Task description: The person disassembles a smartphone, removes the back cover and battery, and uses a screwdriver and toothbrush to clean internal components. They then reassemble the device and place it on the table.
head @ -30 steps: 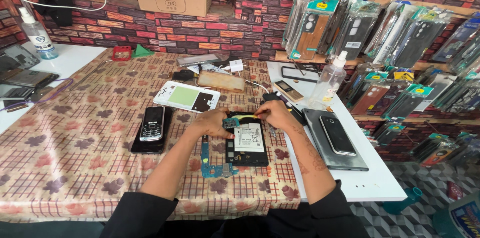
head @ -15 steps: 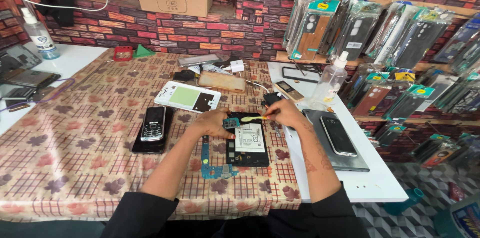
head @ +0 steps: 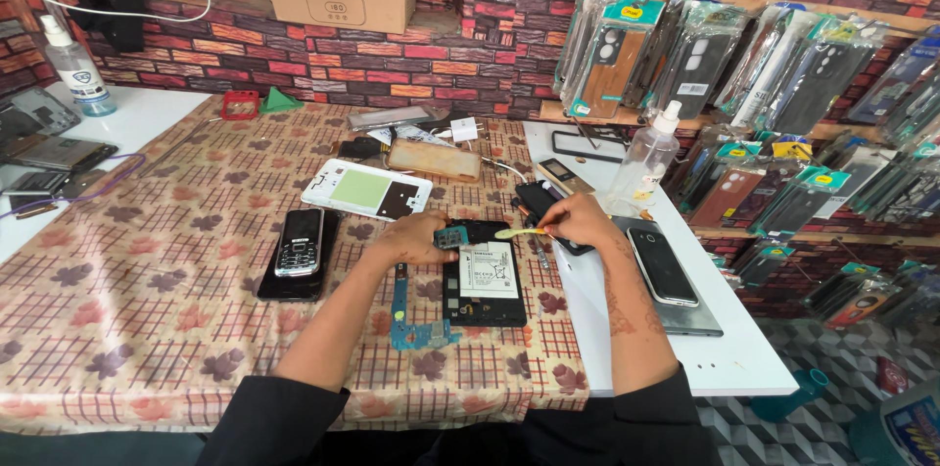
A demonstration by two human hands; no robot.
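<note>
Left hand grip pinching small blue circuit piece; right hand pinching thin yellow plastic tool.

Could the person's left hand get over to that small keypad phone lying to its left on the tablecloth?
Probably yes. The left hand rests at the opened phone, and the keypad phone lies just beside it on the tablecloth with only bare cloth between. It pinches a small blue part, though, so its grip is occupied.

table: covered with a checked leaf-print tablecloth
on it: opened phone with its battery showing, blue circuit board, black keypad phone, white back cover
side counter: white, black smartphone on top
</note>
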